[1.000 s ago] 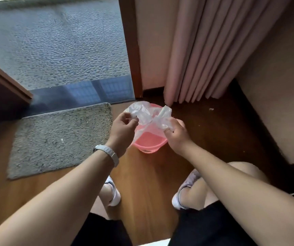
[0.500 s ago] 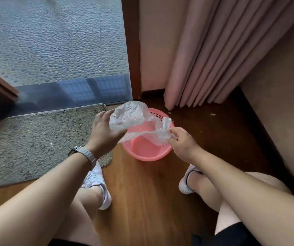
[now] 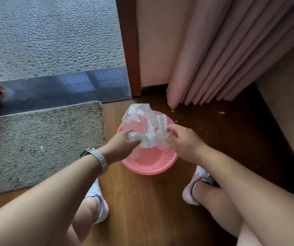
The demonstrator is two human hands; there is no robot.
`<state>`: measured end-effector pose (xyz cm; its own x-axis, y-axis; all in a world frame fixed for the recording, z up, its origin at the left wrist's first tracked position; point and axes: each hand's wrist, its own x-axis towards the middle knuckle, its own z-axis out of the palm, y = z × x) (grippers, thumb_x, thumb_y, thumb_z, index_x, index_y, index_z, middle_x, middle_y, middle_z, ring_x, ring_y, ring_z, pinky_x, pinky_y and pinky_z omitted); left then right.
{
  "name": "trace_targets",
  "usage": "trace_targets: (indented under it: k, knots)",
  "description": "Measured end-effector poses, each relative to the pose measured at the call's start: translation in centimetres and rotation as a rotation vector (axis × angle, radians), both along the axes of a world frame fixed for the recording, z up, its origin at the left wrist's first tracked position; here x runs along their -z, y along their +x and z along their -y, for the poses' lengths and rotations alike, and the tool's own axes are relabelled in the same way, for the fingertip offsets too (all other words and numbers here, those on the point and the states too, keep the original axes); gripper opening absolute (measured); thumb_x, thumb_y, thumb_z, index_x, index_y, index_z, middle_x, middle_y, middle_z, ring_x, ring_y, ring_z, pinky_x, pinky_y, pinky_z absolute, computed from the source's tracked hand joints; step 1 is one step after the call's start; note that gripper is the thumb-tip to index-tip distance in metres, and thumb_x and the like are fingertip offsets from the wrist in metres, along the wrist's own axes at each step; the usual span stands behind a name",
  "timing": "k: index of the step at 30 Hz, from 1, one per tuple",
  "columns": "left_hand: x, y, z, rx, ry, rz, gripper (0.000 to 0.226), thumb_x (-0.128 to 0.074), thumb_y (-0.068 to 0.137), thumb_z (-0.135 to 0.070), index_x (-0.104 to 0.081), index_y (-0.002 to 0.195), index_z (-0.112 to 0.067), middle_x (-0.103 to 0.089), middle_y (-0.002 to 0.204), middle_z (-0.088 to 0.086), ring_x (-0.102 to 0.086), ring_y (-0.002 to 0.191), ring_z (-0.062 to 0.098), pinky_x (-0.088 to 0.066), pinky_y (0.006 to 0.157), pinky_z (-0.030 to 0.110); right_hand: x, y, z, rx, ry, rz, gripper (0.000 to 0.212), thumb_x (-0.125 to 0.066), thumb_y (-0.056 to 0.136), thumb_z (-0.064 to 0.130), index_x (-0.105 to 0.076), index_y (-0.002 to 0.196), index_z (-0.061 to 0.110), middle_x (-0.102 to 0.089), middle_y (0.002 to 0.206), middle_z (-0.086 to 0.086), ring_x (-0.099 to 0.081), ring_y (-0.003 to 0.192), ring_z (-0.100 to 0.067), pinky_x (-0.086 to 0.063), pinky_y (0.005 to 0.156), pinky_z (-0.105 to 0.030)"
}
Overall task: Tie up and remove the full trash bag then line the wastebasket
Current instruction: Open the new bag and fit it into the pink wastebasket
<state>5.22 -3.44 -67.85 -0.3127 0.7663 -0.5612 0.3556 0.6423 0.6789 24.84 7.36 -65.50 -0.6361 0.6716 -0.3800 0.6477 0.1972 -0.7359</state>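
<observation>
A small pink plastic wastebasket (image 3: 149, 168) with a mesh wall stands on the wooden floor between my feet. A crumpled clear plastic bag (image 3: 142, 119) hangs over its mouth, and part of it droops inside. My left hand (image 3: 120, 144) grips a twisted part of the bag at the basket's left rim. My right hand (image 3: 183, 141) pinches the bag's right edge above the right rim. The basket's inside is mostly hidden by the bag and my hands.
A grey shaggy doormat (image 3: 41, 142) lies to the left. Behind it is a dark threshold (image 3: 62, 89) and a pebbled surface outside. A brown door frame (image 3: 130, 50) and pink curtains (image 3: 222, 59) stand behind the basket. A wall (image 3: 288, 121) closes the right side.
My left hand has dropped from above the basket's left side to its rim, gathering the bag. My right hand stays at the right rim. The view has come closer.
</observation>
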Motion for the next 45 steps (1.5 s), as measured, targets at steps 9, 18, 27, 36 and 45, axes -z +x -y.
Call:
trace_targets:
  k: [9, 18, 27, 36, 45]
  knots:
    - [0.2, 3.7, -0.1, 0.208, -0.09, -0.027, 0.03, -0.057, 0.09, 0.0, -0.059, 0.12, -0.004, -0.055, 0.104, 0.0, -0.052, 0.077, 0.003, -0.048, 0.071, 0.019, -0.1, 2.6, 2.7, -0.026, -0.001, 0.043, 0.019, -0.046, 0.094, 0.037, -0.061, 0.09, 0.026, -0.066, 0.085, 0.003, -0.062, 0.078, -0.021, -0.054, 0.068, -0.044]
    - [0.2, 3.8, 1.8, -0.008, -0.111, 0.266, 0.021, -0.045, 0.095, -0.008, -0.063, 0.104, -0.01, -0.072, 0.103, 0.008, -0.074, 0.082, 0.019, -0.06, 0.068, 0.041, 0.2, 3.2, 3.0, -0.02, -0.018, -0.024, 0.014, -0.043, 0.093, 0.037, -0.057, 0.091, 0.033, -0.063, 0.095, 0.006, -0.06, 0.084, -0.015, -0.049, 0.059, -0.023]
    - [3.5, -0.7, 1.6, 0.283, 0.101, -0.455, 0.029, -0.056, 0.084, -0.018, -0.065, 0.11, -0.007, -0.066, 0.11, 0.011, -0.061, 0.097, 0.031, -0.05, 0.08, 0.037, 4.9, 2.1, 1.4, -0.089, 0.146, 0.141, 0.021, -0.043, 0.093, 0.046, -0.055, 0.081, 0.034, -0.06, 0.093, 0.008, -0.057, 0.078, -0.013, -0.046, 0.055, -0.026]
    - [8.7, -2.1, 0.7, 0.461, 0.219, -0.664, 0.024, -0.066, 0.083, -0.023, -0.06, 0.104, -0.012, -0.052, 0.125, 0.014, -0.055, 0.107, 0.035, -0.047, 0.09, 0.046, 8.6, 1.4, 0.3, -0.099, 0.061, 0.235, 0.019, -0.048, 0.09, 0.046, -0.058, 0.091, 0.031, -0.059, 0.091, 0.009, -0.06, 0.078, -0.012, -0.054, 0.058, -0.03]
    - [8.8, -4.4, -3.7, 0.632, 0.079, -0.69, 0.077, -0.046, 0.085, -0.062, -0.018, 0.151, -0.036, 0.006, 0.164, 0.003, 0.006, 0.15, 0.023, -0.002, 0.121, 0.049, 7.6, 1.8, 0.0, -0.015, 0.014, 0.128, 0.026, -0.048, 0.091, 0.046, -0.056, 0.072, 0.03, -0.055, 0.09, 0.013, -0.061, 0.079, -0.014, -0.047, 0.052, -0.021]
